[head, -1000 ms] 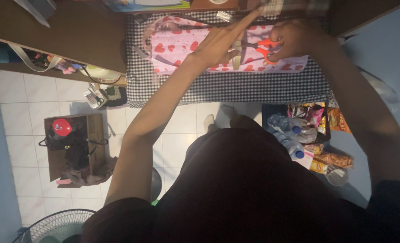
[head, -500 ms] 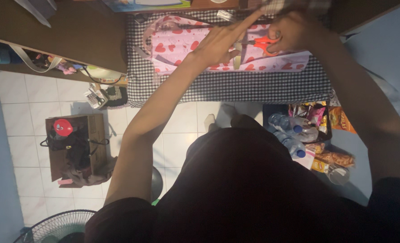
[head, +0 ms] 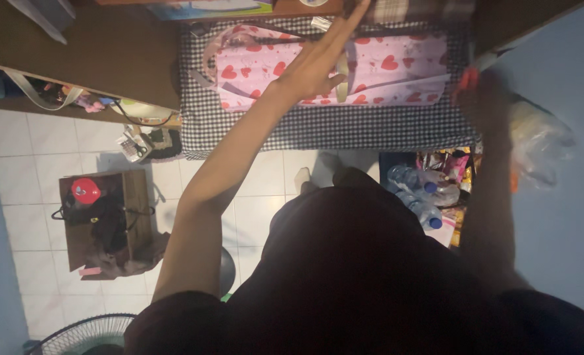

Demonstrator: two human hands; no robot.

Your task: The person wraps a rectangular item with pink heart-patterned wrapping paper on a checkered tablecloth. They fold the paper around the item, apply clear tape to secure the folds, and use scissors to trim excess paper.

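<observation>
At upper centre, left hand (head: pixel 315 62) flat on pink heart-print paper (head: pixel 397 69), fingers spread; at right edge, blurred right hand (head: pixel 479 98), fingers impossible to tell, orange scissors (head: pixel 464 82) alongside.

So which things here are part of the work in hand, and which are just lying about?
In hand: left hand pressing the pink heart-print wrapped parcel; blurred right hand with orange scissors; checked cloth.
Lying about: plastic water bottles, cardboard box, floor fan.

R hand (head: pixel 479 98) motion-blurred, grip unreadable; L fingertips (head: pixel 364 5) cut by top edge.
</observation>
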